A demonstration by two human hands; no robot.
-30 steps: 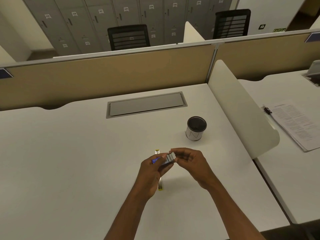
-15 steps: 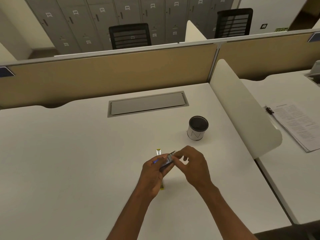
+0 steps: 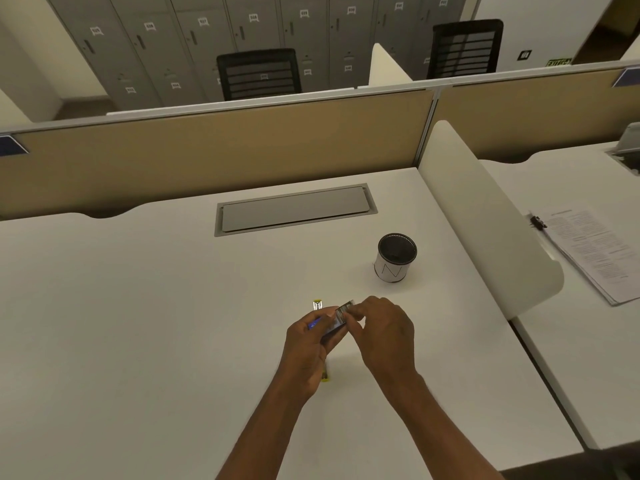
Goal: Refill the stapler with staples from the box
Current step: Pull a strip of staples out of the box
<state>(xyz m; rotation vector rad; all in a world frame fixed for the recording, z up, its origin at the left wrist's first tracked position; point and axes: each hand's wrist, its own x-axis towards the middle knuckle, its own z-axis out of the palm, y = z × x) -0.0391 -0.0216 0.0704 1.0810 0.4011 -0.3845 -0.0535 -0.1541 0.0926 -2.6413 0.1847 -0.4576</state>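
Note:
My left hand holds a small blue-printed staple box just above the white desk. Its open end faces right, where a grey block of staples shows. The fingertips of my right hand pinch at that staple block at the box's mouth. A yellow stapler lies on the desk under my left hand. Only its far tip and its near end show; the rest is hidden by the hand.
A round pen cup with a dark mesh inside stands to the right behind my hands. A grey cable hatch is set into the desk further back. A white curved divider bounds the desk on the right; clipped papers lie beyond it.
My right fingers have shifted at the box's open end and the staples stick out a little more. Both hands stay in the same place over the stapler.

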